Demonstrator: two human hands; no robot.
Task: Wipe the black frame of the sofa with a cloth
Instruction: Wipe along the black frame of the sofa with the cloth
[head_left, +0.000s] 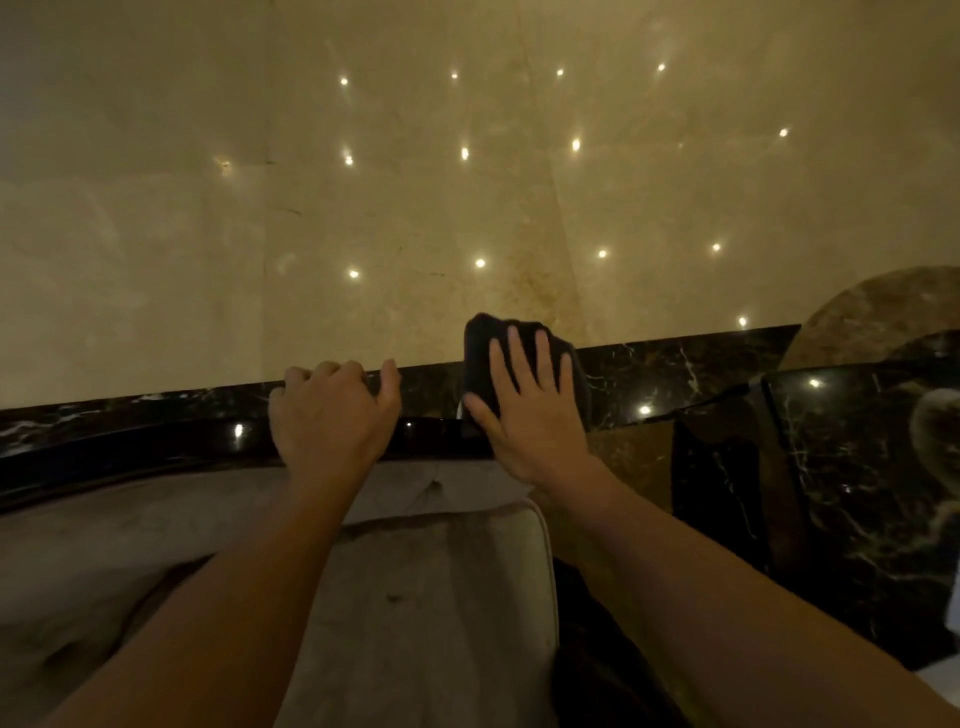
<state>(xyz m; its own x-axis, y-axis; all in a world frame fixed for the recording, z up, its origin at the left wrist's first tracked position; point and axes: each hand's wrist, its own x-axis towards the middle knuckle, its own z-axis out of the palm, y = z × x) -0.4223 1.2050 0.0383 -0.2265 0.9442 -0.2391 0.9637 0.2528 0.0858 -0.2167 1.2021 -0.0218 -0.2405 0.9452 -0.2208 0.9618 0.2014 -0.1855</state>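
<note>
The sofa's glossy black frame (156, 441) curves from the left edge toward the centre, above the beige upholstered back. My left hand (332, 415) rests on top of the frame, its fingers curled over the far edge. A dark folded cloth (483, 353) lies over the frame's right end, and my right hand (524, 410) presses flat on it with fingers spread. The part of the frame under both hands is hidden.
A beige seat cushion (441, 597) lies below my arms. Behind the sofa runs a black marble border (675, 364) and a polished beige marble floor (415, 208) with light reflections. A dark marble-topped side table (857, 467) stands at the right.
</note>
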